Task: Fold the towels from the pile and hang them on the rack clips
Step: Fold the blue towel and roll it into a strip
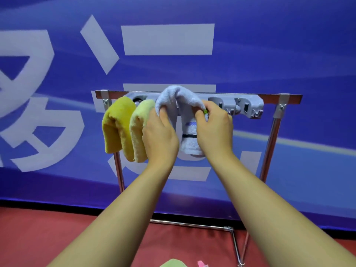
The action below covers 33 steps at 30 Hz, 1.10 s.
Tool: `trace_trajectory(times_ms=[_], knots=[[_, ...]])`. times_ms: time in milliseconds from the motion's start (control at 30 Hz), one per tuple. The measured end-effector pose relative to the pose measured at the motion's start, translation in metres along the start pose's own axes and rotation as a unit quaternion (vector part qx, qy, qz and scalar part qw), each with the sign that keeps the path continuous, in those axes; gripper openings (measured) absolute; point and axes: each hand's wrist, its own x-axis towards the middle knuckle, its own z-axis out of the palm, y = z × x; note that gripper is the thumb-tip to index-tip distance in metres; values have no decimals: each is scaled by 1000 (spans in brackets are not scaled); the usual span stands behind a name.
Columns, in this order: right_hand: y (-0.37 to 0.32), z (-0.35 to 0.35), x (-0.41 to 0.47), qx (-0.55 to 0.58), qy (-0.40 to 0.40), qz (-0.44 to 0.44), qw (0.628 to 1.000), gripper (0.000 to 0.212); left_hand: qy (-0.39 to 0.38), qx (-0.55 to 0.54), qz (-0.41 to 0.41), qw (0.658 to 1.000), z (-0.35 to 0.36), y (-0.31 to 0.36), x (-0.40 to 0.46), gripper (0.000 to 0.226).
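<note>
The pale blue towel point(181, 105) is draped in an arch over the middle of the rack point(198, 94), its striped end hanging down between our 2 hands. We judge it soft, light and floppy: it will sag and slide off unless the fold is pushed firmly into a clip, so the best hold is high up, close to the fold, not at the dangling end. Our left hand point(159, 135) has its grip closed on the towel's left side, fingers curled into the cloth near the top. Our right hand point(213, 126) pinches the right side of the fold, with a small green object at the fingertips that we cannot identify.

Just to the left, touching or nearly so, hang 2 folded towels: a light green towel point(139, 130) and, beyond it, a yellow towel point(116, 124). To the right, 2 grey clips point(248, 107) stand unfilled. At the bottom edge, on the red floor point(48, 234), a bit of green cloth point(173, 263) shows, probably the pile.
</note>
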Motion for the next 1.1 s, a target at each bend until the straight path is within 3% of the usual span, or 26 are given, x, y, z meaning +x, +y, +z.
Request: trace_trajectory(times_ms=[300, 533, 667, 900, 1100], knots=[[-3, 9, -5, -43, -47, 24, 998, 28, 2, 29, -25, 999, -8, -16, 11, 38], [-13, 11, 7, -21, 6, -14, 1000, 23, 12, -2, 34, 999, -22, -6, 24, 30], [-24, 9, 13, -33, -2, -32, 999, 27, 11, -9, 44, 999, -23, -1, 35, 34], [-9, 8, -5, -97, -45, 5, 994, 31, -25, 70, 28, 997, -12, -23, 22, 33], [10, 13, -27, -68, -78, 29, 994, 28, -96, -58, 2, 994, 2, -54, 5, 29]])
